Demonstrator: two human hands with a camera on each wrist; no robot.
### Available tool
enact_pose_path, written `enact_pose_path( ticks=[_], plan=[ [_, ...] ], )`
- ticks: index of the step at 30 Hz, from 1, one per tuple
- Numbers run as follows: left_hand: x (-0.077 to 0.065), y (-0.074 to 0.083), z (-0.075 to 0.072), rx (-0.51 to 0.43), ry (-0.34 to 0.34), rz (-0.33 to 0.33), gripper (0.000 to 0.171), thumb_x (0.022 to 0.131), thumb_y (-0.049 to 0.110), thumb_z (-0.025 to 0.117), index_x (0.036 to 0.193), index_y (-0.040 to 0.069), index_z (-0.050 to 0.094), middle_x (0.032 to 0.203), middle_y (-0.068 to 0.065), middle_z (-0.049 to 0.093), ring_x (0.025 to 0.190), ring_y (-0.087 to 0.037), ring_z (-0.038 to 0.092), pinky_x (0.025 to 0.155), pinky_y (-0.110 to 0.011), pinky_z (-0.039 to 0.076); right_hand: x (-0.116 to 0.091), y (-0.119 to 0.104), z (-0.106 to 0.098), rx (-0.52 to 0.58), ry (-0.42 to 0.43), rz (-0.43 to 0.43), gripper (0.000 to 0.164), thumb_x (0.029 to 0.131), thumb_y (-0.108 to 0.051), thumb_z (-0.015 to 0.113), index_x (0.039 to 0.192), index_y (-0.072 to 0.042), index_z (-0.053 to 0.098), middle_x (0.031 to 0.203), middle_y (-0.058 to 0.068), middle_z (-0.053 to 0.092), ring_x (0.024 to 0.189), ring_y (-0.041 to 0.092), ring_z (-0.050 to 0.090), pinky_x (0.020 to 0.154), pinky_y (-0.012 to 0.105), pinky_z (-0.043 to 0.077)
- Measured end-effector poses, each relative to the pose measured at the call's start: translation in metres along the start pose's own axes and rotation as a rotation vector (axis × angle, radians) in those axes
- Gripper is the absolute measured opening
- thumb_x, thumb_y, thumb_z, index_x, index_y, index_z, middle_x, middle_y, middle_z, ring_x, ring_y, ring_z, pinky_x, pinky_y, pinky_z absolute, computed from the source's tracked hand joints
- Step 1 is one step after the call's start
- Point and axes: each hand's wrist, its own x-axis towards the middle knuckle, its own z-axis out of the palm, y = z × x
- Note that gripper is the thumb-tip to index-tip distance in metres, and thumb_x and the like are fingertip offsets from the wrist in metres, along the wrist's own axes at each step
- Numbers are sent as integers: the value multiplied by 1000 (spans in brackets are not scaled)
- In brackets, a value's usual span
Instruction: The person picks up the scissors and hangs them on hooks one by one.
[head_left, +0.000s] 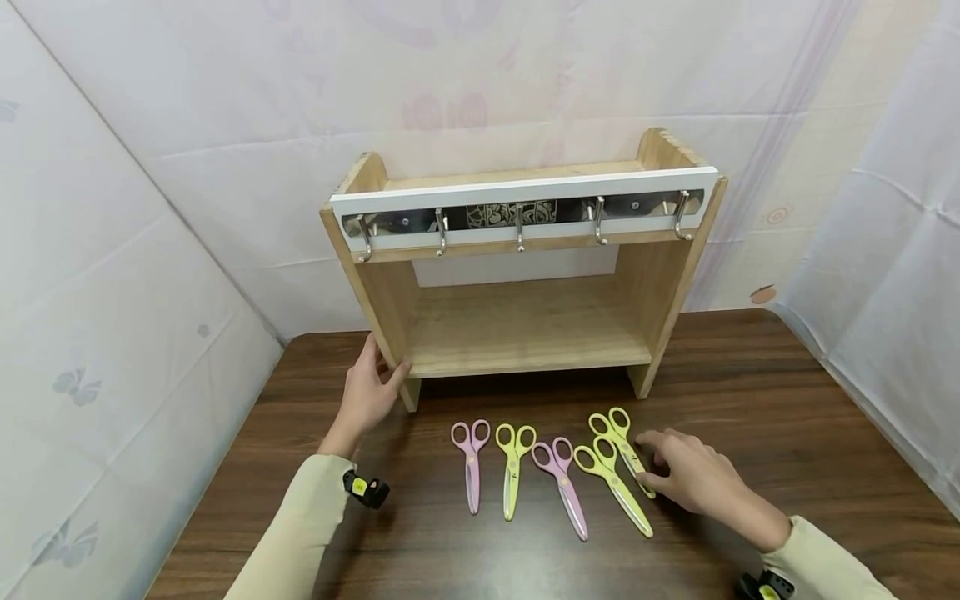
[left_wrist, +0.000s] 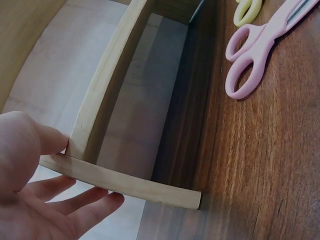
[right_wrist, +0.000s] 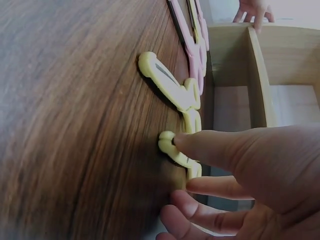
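My left hand (head_left: 367, 396) holds the lower left side of a small wooden shelf (head_left: 525, 362), thumb at the front edge and fingers around the outer face. In the left wrist view, the thumb presses where the shelf board meets the side panel (left_wrist: 135, 185). On the right, my right hand (head_left: 693, 475) is over the rightmost yellow scissors (head_left: 628, 457), its thumb touching them near the blade tip in the right wrist view. Its other fingers are spread on the far side. Another pair of yellow scissors (head_left: 617, 487) lies just left, their handles close together.
Further left lie pink scissors (head_left: 566, 487), yellow scissors (head_left: 512, 475) and more pink scissors (head_left: 472, 467), handles toward the shelf. A white rail (head_left: 525, 187) with several metal hooks (head_left: 520, 229) crosses the shelf's upper front. Patterned cloth (head_left: 225, 100) surrounds the dark wooden table (head_left: 435, 558).
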Motion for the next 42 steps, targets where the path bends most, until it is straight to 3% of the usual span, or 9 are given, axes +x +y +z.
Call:
enact_pose_path(
  ticks=[9,20,29,34,42],
  plan=[
    [0,-4,1,-19,11,27,62,103,8,63,157,9,32,146,-24,50,131,-43,54,99,-49,54,1,7,-5,29,-11,28,25,86,-15,81,110,-19,74,79,-12,62,69,11,56,51,38,44],
    [0,-5,0,-13,8,48,64,102,7,63,158,9,31,146,-24,50,131,-42,55,99,-51,54,2,9,-2,61,24,21,23,86,-10,81,107,-13,74,71,-13,59,61,10,50,50,33,41],
    [0,-5,0,-18,12,43,64,102,6,63,157,8,31,146,-25,50,130,-42,55,100,-52,53,5,18,-2,33,111,-44,17,84,-5,80,84,-19,69,68,-11,52,60,10,46,52,31,38],
    [0,-7,1,-19,10,46,64,102,7,63,157,7,31,145,-24,50,130,-42,55,102,-52,52,5,20,-12,-7,128,-52,14,84,-3,79,89,-15,72,73,-8,56,64,11,49,52,33,40],
    [-1,-8,1,-13,11,51,65,102,8,64,158,8,30,145,-24,51,130,-43,55,102,-53,52,4,19,-44,-46,253,-96,15,85,0,77,92,-13,74,82,-3,65,69,15,61,50,35,46]
  ],
)
